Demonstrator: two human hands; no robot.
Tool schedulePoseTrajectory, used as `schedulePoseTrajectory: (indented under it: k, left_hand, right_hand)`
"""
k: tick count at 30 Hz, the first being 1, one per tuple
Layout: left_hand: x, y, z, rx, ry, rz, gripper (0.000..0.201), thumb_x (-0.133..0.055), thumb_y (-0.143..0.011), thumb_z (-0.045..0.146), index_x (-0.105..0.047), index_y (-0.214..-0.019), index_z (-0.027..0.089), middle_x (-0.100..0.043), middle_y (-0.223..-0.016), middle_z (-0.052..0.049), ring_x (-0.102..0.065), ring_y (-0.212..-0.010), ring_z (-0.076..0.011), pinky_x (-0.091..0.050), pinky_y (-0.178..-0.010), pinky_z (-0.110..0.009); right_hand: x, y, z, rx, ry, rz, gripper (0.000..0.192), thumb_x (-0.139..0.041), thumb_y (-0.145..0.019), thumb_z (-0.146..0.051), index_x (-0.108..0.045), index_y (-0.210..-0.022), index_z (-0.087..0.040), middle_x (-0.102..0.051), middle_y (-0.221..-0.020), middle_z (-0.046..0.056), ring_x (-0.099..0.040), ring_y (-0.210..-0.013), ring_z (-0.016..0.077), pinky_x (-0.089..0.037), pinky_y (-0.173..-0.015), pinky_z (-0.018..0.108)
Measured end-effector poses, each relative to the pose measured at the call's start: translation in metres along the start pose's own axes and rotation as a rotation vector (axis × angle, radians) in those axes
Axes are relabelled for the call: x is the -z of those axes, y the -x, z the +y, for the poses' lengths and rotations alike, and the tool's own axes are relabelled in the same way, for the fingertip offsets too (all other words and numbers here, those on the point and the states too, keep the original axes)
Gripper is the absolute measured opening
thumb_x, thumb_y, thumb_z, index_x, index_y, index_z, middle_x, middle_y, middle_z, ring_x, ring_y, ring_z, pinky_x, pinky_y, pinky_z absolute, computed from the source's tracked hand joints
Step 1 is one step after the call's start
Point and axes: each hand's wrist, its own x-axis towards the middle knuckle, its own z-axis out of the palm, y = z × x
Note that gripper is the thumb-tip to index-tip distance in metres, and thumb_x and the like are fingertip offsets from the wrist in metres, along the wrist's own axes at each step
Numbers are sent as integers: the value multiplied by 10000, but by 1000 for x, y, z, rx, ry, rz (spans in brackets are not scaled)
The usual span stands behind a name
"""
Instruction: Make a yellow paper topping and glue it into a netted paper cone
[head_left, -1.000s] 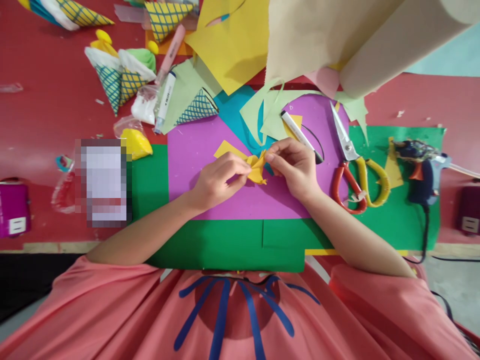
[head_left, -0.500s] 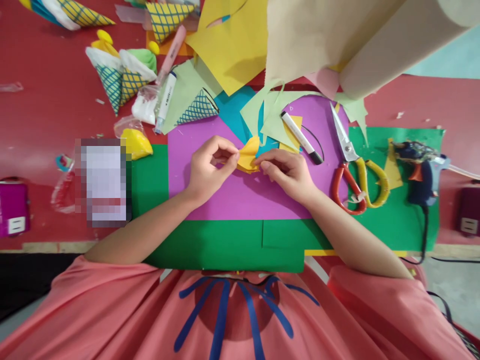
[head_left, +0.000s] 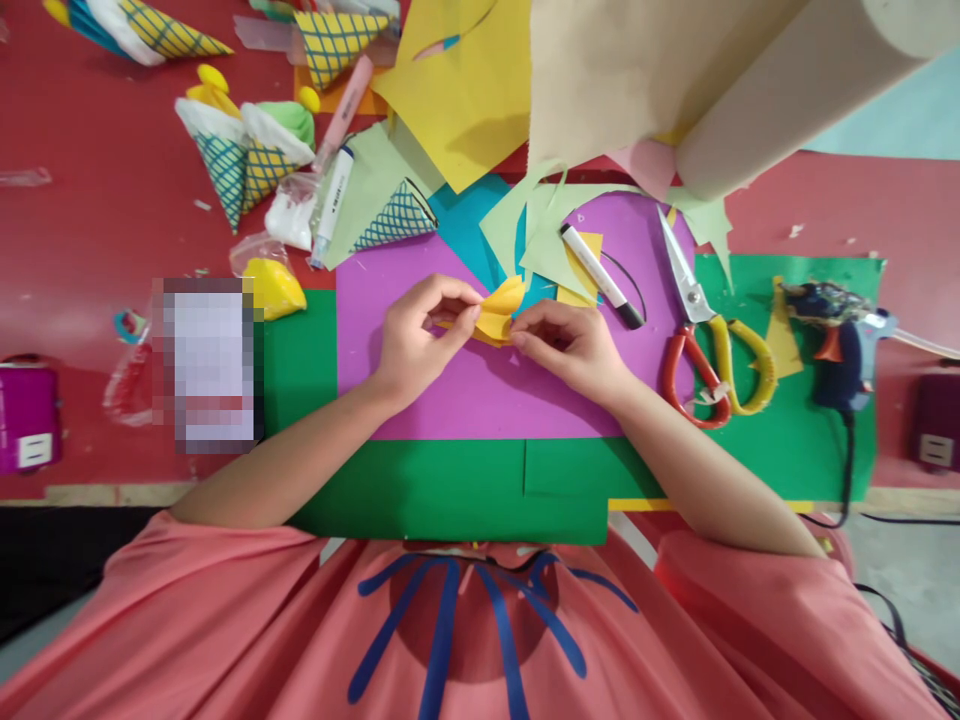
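Observation:
Over a purple sheet (head_left: 450,400), my left hand (head_left: 427,335) pinches a folded piece of yellow foam or paper (head_left: 501,312) between thumb and fingers. My right hand (head_left: 570,345) grips the right edge of the same yellow piece with its fingertips. The piece is bent into layered folds, its upper flap standing up. Just beyond the hands lie blue and pale green scraps (head_left: 555,235) and a white marker with a black end (head_left: 602,276). A cone with a blue grid pattern (head_left: 397,218) rests on the purple sheet's far left edge.
Scissors (head_left: 701,320) with red and yellow handles lie to the right, and beyond them a blue glue gun (head_left: 847,350). A pixelated phone-like device (head_left: 214,360) is at left. Finished-looking cones (head_left: 244,150) and a large paper roll (head_left: 787,100) occupy the far side.
The yellow piece's upper flap has tilted slightly to the right. My right fingers have shifted a little along its edge. The left hand keeps its pinch.

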Motion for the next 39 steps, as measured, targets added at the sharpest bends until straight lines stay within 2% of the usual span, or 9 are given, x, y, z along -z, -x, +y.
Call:
schedulePoseTrajectory:
  k: [5,9,14,21,28,31,39]
  left_hand:
    - [3,0,4,-210,-73,-110,153,-640,-890,185,-677,-1026,243,-739,-977,0,-698,-920,-121,-575,-804,-248]
    - [3,1,5,-264,-80,-127,261,-693,-851,205,-646,-1106,235,-735,-1018,-18,-695,-944,-139,-579,-834,-270]
    - [2,2,5,-137,-59,-89,204,-658,-878,222,-639,-1082,233,-720,-997,-9,-691,-917,-121,-583,-784,-231]
    - [2,4,0,41,84,-114,218,-640,-895,339,-631,-1096,255,-697,-1027,-12,-698,-884,-119,-603,-705,-213]
    - [1,3,-1,98,63,-109,254,-621,-904,412,-639,-1089,240,-703,-1059,-33,-703,-903,-127,-613,-772,-248]
    - [1,3,-1,99,58,-107,260,-618,-904,421,-642,-1084,236,-704,-1055,-33,-703,-925,-130,-606,-799,-251]
    - [2,3,0,76,88,-141,236,-618,-911,343,-644,-1122,243,-701,-1081,-28,-701,-918,-129,-596,-818,-253]
  right_hand:
    - [-1,-1,-1,-81,-260,84,188,-668,-886,-346,-603,-845,-174,-672,-667,-19,-583,-502,68,-464,-483,204]
    - [1,-2,-1,-110,-348,132,203,-674,-885,-372,-585,-856,-192,-683,-650,-31,-602,-490,69,-495,-478,195]
    - [0,-4,0,-128,-408,87,224,-681,-882,-370,-568,-838,-180,-705,-677,-15,-658,-537,73,-539,-538,190]
    - [-2,-4,1,-112,-416,72,297,-722,-832,-426,-554,-838,-181,-712,-695,-9,-701,-613,100,-578,-609,213]
    - [0,-3,-1,-103,-280,40,273,-703,-851,-413,-652,-940,-160,-711,-756,1,-674,-610,93,-580,-618,231]
    - [-1,-2,0,-93,-215,20,211,-688,-867,-356,-679,-888,-146,-714,-756,15,-678,-633,102,-585,-645,247]
    - [-2,-2,1,-141,-297,22,234,-738,-823,-349,-598,-827,-161,-698,-712,-1,-690,-643,113,-579,-620,245]
